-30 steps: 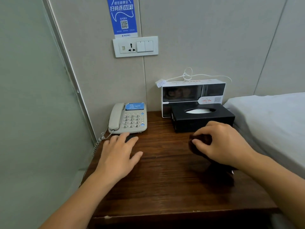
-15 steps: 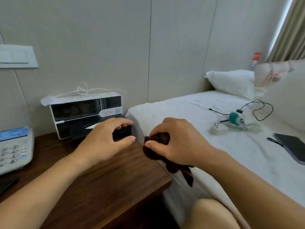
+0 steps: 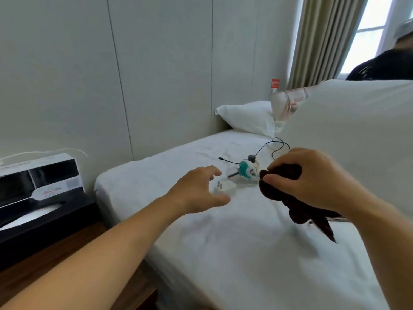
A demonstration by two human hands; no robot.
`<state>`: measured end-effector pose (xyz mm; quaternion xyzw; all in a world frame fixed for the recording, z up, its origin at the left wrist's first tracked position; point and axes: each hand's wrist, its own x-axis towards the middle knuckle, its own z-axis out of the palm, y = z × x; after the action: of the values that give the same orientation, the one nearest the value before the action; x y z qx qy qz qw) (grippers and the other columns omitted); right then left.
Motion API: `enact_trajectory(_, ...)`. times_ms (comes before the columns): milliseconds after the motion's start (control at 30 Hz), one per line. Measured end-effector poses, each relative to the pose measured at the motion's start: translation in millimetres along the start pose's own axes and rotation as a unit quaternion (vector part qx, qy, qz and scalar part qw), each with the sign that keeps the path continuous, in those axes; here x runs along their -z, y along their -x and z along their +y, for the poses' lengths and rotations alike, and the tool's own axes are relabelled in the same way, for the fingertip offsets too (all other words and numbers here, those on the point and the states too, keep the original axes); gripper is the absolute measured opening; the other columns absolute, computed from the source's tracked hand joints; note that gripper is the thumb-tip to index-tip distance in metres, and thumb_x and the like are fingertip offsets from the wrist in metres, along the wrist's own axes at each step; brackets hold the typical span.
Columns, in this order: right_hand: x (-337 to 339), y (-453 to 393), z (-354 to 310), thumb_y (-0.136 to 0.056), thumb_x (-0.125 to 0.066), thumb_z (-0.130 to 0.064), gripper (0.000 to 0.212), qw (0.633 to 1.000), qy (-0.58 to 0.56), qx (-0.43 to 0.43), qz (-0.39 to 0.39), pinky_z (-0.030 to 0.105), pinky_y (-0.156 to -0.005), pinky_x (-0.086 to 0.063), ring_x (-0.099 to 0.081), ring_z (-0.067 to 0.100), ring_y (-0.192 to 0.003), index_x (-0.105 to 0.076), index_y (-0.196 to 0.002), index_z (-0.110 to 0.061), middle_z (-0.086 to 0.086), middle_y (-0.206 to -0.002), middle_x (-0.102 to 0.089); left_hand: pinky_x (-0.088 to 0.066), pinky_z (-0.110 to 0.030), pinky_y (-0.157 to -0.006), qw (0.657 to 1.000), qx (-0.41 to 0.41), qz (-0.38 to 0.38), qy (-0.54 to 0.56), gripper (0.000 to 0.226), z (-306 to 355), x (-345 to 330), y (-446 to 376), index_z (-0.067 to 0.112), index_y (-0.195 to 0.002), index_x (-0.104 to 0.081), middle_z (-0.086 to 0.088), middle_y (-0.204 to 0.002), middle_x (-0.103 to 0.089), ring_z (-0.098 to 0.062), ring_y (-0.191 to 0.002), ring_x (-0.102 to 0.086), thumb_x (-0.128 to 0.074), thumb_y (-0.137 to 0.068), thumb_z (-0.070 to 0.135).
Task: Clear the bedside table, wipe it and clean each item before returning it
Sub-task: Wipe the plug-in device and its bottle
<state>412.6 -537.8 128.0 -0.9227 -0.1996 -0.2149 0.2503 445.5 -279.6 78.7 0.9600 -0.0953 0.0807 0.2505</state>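
Note:
My right hand grips a dark brown cloth bunched in its fingers, with one end hanging over the white bed. My left hand hovers open over the bed, fingers spread just above a white charger plug. Beyond the plug lie a teal and white gadget and a black cable. At the left edge, the wooden bedside table carries a black tissue box and a black and white carton behind it.
A white pillow lies at the head of the bed against the panelled wall. A large white bedding mass fills the right. A pale pink bag and a curtain sit behind. A person in dark clothing is at the far right.
The view has swung right from the bedside table to the bed. My left hand left the tissue box and reached over the bed to the white plug. My right hand kept the cloth.

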Motion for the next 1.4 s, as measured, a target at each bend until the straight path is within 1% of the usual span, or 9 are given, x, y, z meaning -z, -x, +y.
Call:
enact_trajectory(100,-2,-2,23,-0.08,-0.073,-0.056,0.021,1.0,-0.002,-0.018,0.002,0.029,-0.081,-0.054,-0.063,0.001,-0.084,-0.078,-0.091,-0.039,-0.019,-0.087,-0.068,-0.051,-0.032,-0.094,0.999,0.05,-0.01,-0.007,0.079,11,-29,-32,0.029,-0.145,-0.047,0.003,-0.137,-0.057,-0.016,-0.113,-0.057,-0.078,-0.078,0.056)
enact_trajectory(167,-1,-2,35,-0.08,-0.073,-0.056,0.021,0.999,-0.008,-0.029,0.016,0.034,-0.083,-0.056,-0.064,0.004,-0.086,-0.078,-0.09,-0.038,-0.017,-0.088,-0.068,-0.049,-0.038,-0.101,0.996,0.075,0.0,-0.046,0.084,15,-44,-48,0.028,-0.144,-0.046,0.001,-0.136,-0.055,-0.021,-0.121,-0.054,-0.077,-0.074,0.064)
enact_trajectory(300,3,-1,56,-0.081,-0.072,-0.054,0.019,0.998,-0.014,-0.042,0.051,0.039,-0.083,-0.057,-0.065,0.007,-0.083,-0.078,-0.088,-0.037,-0.017,-0.087,-0.067,-0.041,-0.043,-0.104,0.995,0.062,0.04,-0.065,0.092,22,-57,-76,0.033,-0.147,-0.041,-0.001,-0.143,-0.049,-0.026,-0.132,-0.044,-0.073,-0.071,0.074)
enact_trajectory(467,-1,-1,64,-0.08,-0.069,-0.057,0.021,0.997,-0.026,-0.042,0.056,0.037,-0.08,-0.057,-0.063,0.001,-0.083,-0.076,-0.087,-0.039,-0.02,-0.085,-0.066,-0.041,-0.046,-0.108,0.998,-0.014,-0.018,-0.057,0.082,37,-51,-117,0.04,-0.148,-0.033,-0.002,-0.146,-0.046,-0.028,-0.132,-0.045,-0.079,-0.08,0.047)
enact_trajectory(600,-6,-2,69,-0.08,-0.069,-0.061,0.023,0.997,-0.038,-0.036,0.059,0.035,-0.081,-0.056,-0.062,0.002,-0.086,-0.076,-0.09,-0.041,-0.019,-0.089,-0.065,-0.049,-0.039,-0.103,0.991,0.016,-0.117,-0.056,0.092,30,-45,-139,0.035,-0.155,-0.025,-0.001,-0.133,-0.056,-0.024,-0.118,-0.056,-0.08,-0.083,0.051)
enact_trajectory(800,-10,0,70,-0.082,-0.069,-0.059,0.025,0.997,-0.041,-0.021,0.06,0.033,-0.083,-0.054,-0.061,0.004,-0.089,-0.077,-0.093,-0.038,-0.018,-0.09,-0.066,-0.056,-0.035,-0.092,0.998,-0.014,-0.051,-0.039,0.083,11,-38,-136,0.045,-0.151,-0.03,0.0,-0.125,-0.061,-0.018,-0.103,-0.064,-0.079,-0.087,0.024)
enact_trajectory(1100,-13,5,20,-0.083,-0.067,-0.058,0.025,0.997,-0.033,0.045,0.047,0.027,-0.076,-0.05,-0.06,0.004,-0.09,-0.076,-0.099,-0.042,-0.019,-0.091,-0.064,-0.058,-0.032,-0.086,0.997,-0.037,0.066,0.026,0.078,4,38,-19,0.067,-0.143,-0.024,0.005,-0.116,-0.054,-0.016,-0.088,-0.067,-0.07,-0.095,0.028)
enact_trajectory(1300,-27,8,-91,-0.082,-0.07,-0.055,0.021,0.977,-0.108,0.186,0.016,0.029,-0.077,-0.051,-0.062,0.004,-0.087,-0.078,-0.095,-0.042,-0.018,-0.088,-0.065,-0.059,-0.039,-0.094,0.971,0.023,0.148,0.188,0.08,-31,101,119,0.063,-0.137,-0.037,-0.005,-0.121,-0.06,-0.018,-0.088,-0.076,-0.08,-0.087,0.016)
enact_trajectory(1400,-48,1,-155,-0.082,-0.069,-0.055,0.022,0.956,-0.133,0.26,-0.007,0.03,-0.076,-0.054,-0.062,0.004,-0.083,-0.078,-0.096,-0.04,-0.017,-0.088,-0.065,-0.058,-0.048,-0.098,0.954,0.052,0.199,0.22,0.084,-58,132,186,0.061,-0.136,-0.042,-0.004,-0.125,-0.062,-0.023,-0.099,-0.073,-0.082,-0.085,0.008)
